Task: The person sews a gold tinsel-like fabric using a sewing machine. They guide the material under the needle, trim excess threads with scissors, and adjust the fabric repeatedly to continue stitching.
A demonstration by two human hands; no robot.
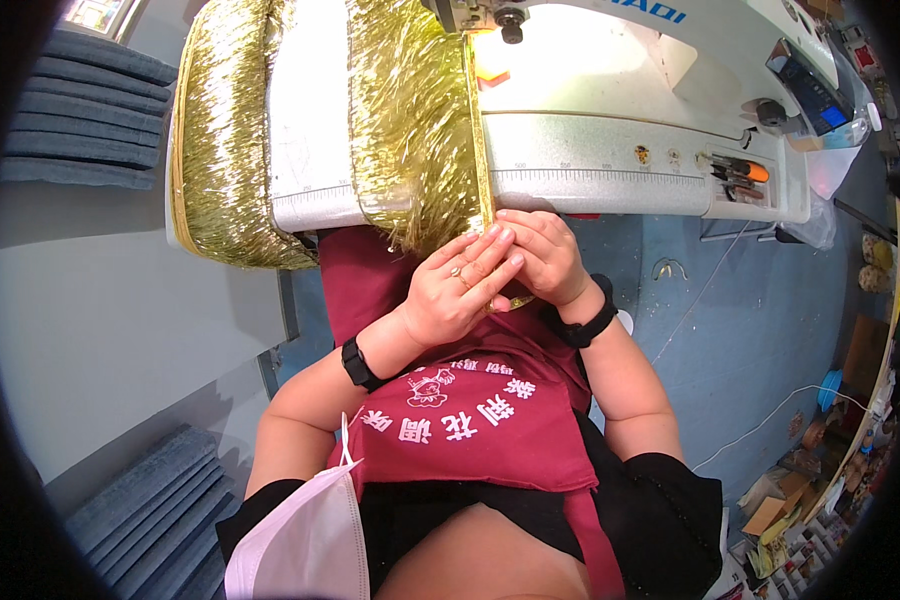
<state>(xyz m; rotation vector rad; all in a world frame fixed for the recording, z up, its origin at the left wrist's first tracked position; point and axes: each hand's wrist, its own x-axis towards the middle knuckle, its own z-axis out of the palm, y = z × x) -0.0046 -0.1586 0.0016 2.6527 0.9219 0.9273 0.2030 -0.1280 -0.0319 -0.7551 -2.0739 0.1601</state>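
Observation:
Gold tinsel fringe lies over the bed of a white sewing machine and drops over its front edge. A narrow gold ribbon runs along the fringe's right edge, from under the machine head down to my hands. My left hand, a ring on one finger, closes on the ribbon with its fingers fairly straight. Against its fingertips, my right hand is bent round the same ribbon. A short ribbon end shows below the fingers; the exact grip is hidden.
More gold fringe hangs over the left end. Blue-grey folded pieces are stacked at far left, others at lower left. A tool tray with an orange-handled tool is at right. A maroon apron covers my lap.

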